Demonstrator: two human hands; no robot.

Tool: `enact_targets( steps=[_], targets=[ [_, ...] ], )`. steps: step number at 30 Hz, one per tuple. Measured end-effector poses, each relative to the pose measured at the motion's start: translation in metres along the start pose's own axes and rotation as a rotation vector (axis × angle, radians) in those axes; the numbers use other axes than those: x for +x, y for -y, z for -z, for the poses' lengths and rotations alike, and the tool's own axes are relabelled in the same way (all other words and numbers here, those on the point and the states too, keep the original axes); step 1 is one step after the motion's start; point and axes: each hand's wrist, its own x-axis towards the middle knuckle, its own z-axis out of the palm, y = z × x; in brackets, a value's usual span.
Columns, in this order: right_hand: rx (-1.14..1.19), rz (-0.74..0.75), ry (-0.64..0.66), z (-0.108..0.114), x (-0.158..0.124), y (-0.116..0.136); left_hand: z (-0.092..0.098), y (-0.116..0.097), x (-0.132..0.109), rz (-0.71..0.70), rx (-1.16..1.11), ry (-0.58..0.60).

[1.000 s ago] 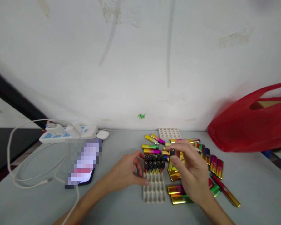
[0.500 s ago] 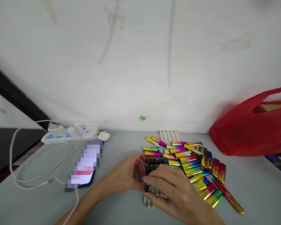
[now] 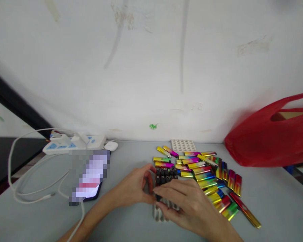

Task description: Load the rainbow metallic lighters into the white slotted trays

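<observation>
A white cell tray (image 3: 157, 215) lies on the grey table in front of me, mostly covered by my hands. Several black-tipped sticks (image 3: 166, 173) stand upright in its far rows. My left hand (image 3: 132, 189) curls against the tray's left side, index finger and thumb bracketing the standing sticks. My right hand (image 3: 189, 203) lies over the tray's near part, thumb and fingers closed on a dark-tipped stick at the tray's left column. To the right, a heap of shiny rainbow-coloured sticks (image 3: 207, 174) is spread flat on the table.
A second white cell tray (image 3: 183, 145) lies at the wall behind the heap. A red bag (image 3: 267, 141) fills the right. On the left are a phone (image 3: 89, 178), a power strip (image 3: 73, 143), white cables (image 3: 27, 191) and a small white puck (image 3: 111, 145).
My right hand came down from above the heap with one stick to the tray's near left cells, uncovering the heap. My left hand stayed at the tray's side.
</observation>
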Motion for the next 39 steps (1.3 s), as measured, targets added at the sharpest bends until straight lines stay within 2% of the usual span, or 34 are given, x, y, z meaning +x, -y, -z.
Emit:
enact_targets(
  steps=[5, 14, 17, 20, 23, 25, 29, 34, 39],
  targets=[
    [-0.014, -0.03, 0.045, 0.002, 0.002, -0.002, 0.0, -0.006, -0.001, 0.012, -0.015, 0.016],
    [-0.008, -0.078, -0.014, 0.001, 0.004, 0.0, 0.001, -0.005, -0.002, 0.037, 0.001, 0.007],
    [0.02, -0.116, -0.07, 0.001, 0.003, -0.001, 0.001, -0.006, -0.002, 0.044, 0.004, 0.02],
    [-0.03, -0.245, -0.172, 0.003, 0.003, -0.008, 0.002, -0.008, -0.002, 0.059, 0.034, 0.018],
    [-0.242, -0.485, -0.217, 0.008, 0.001, -0.025, 0.003, -0.01, -0.002, 0.078, 0.062, 0.023],
    [-0.424, -0.598, -0.167, 0.012, -0.002, -0.039, 0.004, -0.011, -0.002, 0.081, 0.061, 0.026],
    [-0.593, -0.641, 0.02, 0.015, -0.009, -0.058, 0.004, -0.011, -0.002, 0.085, 0.065, 0.016],
    [-0.697, -0.646, 0.145, 0.011, -0.012, -0.06, 0.004, -0.01, -0.002, 0.074, 0.074, 0.01],
    [-0.704, -0.635, 0.19, 0.009, -0.011, -0.058, 0.004, -0.01, -0.001, 0.084, 0.049, 0.012]
  ],
)
